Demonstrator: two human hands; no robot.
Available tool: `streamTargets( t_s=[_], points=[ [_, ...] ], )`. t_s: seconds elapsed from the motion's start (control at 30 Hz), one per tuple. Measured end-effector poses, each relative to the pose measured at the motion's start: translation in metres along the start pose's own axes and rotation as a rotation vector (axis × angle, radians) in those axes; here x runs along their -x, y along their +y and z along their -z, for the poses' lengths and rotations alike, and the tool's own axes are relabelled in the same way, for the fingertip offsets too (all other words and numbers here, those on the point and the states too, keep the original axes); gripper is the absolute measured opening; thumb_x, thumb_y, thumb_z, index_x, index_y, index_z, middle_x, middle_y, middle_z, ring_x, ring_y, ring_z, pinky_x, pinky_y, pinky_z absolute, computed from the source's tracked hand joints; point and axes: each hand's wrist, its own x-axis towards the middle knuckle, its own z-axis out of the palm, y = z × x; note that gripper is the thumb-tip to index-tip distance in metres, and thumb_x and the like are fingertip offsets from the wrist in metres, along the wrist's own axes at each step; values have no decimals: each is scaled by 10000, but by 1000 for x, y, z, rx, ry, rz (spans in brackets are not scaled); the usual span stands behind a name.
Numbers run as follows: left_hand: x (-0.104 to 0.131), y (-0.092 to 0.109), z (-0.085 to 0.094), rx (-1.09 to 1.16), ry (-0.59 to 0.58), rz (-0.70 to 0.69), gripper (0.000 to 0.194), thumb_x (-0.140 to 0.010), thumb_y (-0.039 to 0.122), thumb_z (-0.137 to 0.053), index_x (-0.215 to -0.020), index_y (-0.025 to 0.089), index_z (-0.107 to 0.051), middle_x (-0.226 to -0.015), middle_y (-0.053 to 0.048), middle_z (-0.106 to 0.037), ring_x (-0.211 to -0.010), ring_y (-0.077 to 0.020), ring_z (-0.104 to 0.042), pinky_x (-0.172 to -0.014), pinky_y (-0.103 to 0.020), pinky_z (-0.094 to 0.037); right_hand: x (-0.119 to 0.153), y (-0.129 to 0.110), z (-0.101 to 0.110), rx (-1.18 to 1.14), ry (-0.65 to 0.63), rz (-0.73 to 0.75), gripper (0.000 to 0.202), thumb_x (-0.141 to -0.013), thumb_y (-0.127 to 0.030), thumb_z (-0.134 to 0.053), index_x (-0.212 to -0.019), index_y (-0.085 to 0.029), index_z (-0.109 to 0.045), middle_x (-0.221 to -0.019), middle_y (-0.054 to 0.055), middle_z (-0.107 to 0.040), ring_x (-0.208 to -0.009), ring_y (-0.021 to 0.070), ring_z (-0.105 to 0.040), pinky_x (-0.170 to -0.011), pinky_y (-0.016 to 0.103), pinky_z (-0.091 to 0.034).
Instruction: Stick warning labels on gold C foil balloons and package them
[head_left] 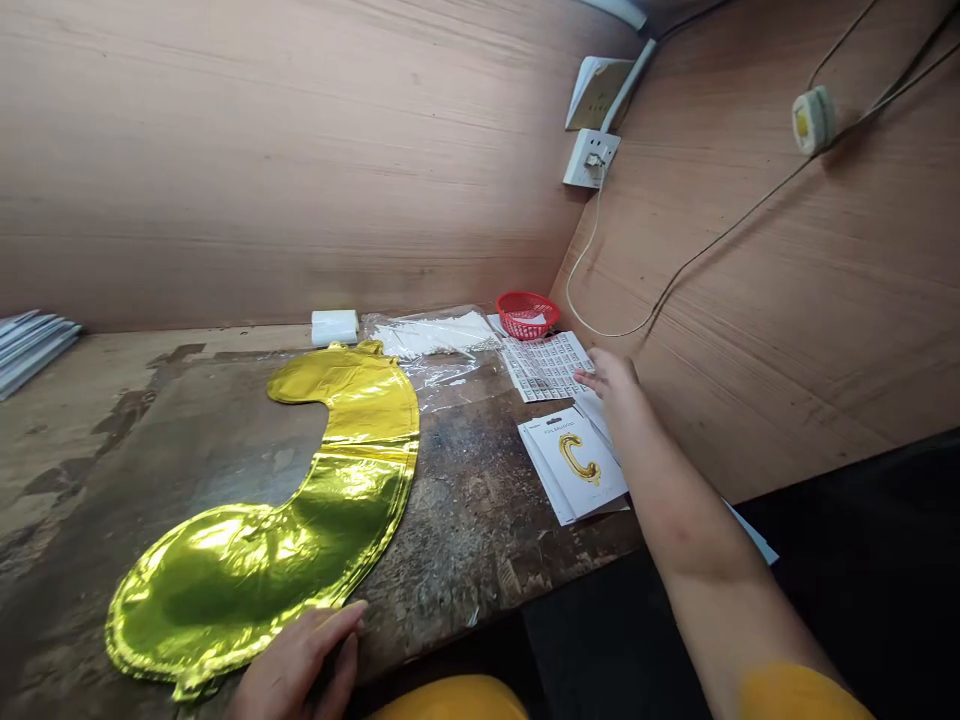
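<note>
A gold foil balloon (367,480) shaped like a curved letter lies flat on the table, with a fold line across its middle. My left hand (300,665) rests at its lower edge, fingers loosely bent and nothing visible in them. Farther off, my right hand (615,380) reaches to the right edge of a sheet of small printed labels (546,365), its fingers apart. Whether the fingertips touch the sheet is hard to tell. Closer to me, white cards (574,465) printed with a gold letter C lie stacked, partly behind my right forearm.
At the back are a red plastic basket (527,316), a clear bag of white pieces (442,335) and a white roll (334,327). Stacked booklets (34,350) lie far left. A cable runs from the wall socket (592,158) along the right-hand panel.
</note>
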Motion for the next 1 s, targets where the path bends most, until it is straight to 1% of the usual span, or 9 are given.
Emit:
streamTargets(
  t_s=[0.1, 0.13, 0.23, 0.27, 0.33, 0.43, 0.53, 0.77, 1.0],
  points=[
    [-2, 8, 0, 23, 23, 17, 238, -877, 68, -530, -1086, 168, -585, -902, -58, -696, -821, -142, -673, -797, -240, -544, 74, 26, 5, 18, -97, 211, 274, -879, -202, -570, -1148, -206, -623, -1137, 36, -642, -973, 140, -628, -906, 307, -522],
    [-3, 10, 1, 31, 24, 19, 236, -869, 52, -533, -1067, 169, -585, -899, -56, -689, -828, -141, -664, -802, -247, -541, 103, 41, 6, 39, -178, 309, 242, -849, -198, -608, -1084, -219, -664, -1117, 26, -662, -1027, 153, -620, -968, 315, -492],
    [-10, 14, 7, 1, 19, 20, 230, -865, 43, -529, -1044, 178, -579, -911, -56, -679, -889, -158, -643, -846, -288, -526, 187, 98, 6, 276, -612, 930, 251, -882, -231, -552, -1096, -222, -683, -1253, 65, -635, -1209, 215, -549, -1085, 415, -410],
    [-13, 13, 10, -46, 18, 33, 232, -869, 54, -528, -1055, 184, -578, -931, -59, -679, -925, -171, -636, -870, -310, -517, 208, 116, 3, 337, -723, 1044, 288, -888, -238, -547, -1152, -221, -662, -1301, 73, -610, -1257, 227, -514, -1097, 429, -402],
    [-20, 8, 17, -198, 20, 98, 252, -888, 104, -522, -1119, 189, -572, -1003, -78, -676, -1004, -205, -615, -921, -366, -492, 237, 144, -6, 394, -783, 1147, 313, -906, -224, -515, -1191, -185, -638, -1336, 100, -585, -1291, 237, -487, -1078, 425, -434],
    [-30, -8, 29, -442, -11, 289, 354, -927, 240, -467, -1261, 136, -521, -1154, -144, -644, -1112, -275, -574, -1000, -464, -433, 251, 165, -21, 431, -762, 1229, 314, -910, -203, -494, -1186, -148, -635, -1281, 120, -621, -1252, 251, -520, -1055, 433, -462],
    [-36, -25, 37, -522, -134, 480, 465, -938, 327, -399, -1306, 58, -493, -1245, -205, -603, -1184, -322, -538, -1050, -505, -380, 249, 172, -27, 435, -684, 1278, 297, -903, -169, -478, -1139, -136, -655, -1168, 117, -676, -1143, 251, -588, -1023, 431, -486],
    [-60, -31, 31, -455, -312, 601, 514, -927, 331, -429, -1403, 138, -416, -1402, -149, -518, -1343, -311, -417, -1146, -533, -195, 248, 174, -28, 427, -696, 1317, 328, -898, -133, -430, -1133, -110, -657, -1138, 137, -680, -1141, 263, -575, -1042, 443, -460],
    [-95, -58, 27, -280, -357, 703, 523, -907, 296, -505, -1399, 141, -422, -1287, -161, -605, -1196, -298, -559, -1034, -403, -383, 248, 171, -27, 452, -654, 1277, 371, -904, -181, -429, -1212, -82, -610, -1208, 172, -643, -1236, 291, -506, -1057, 491, -436]
  ],
)
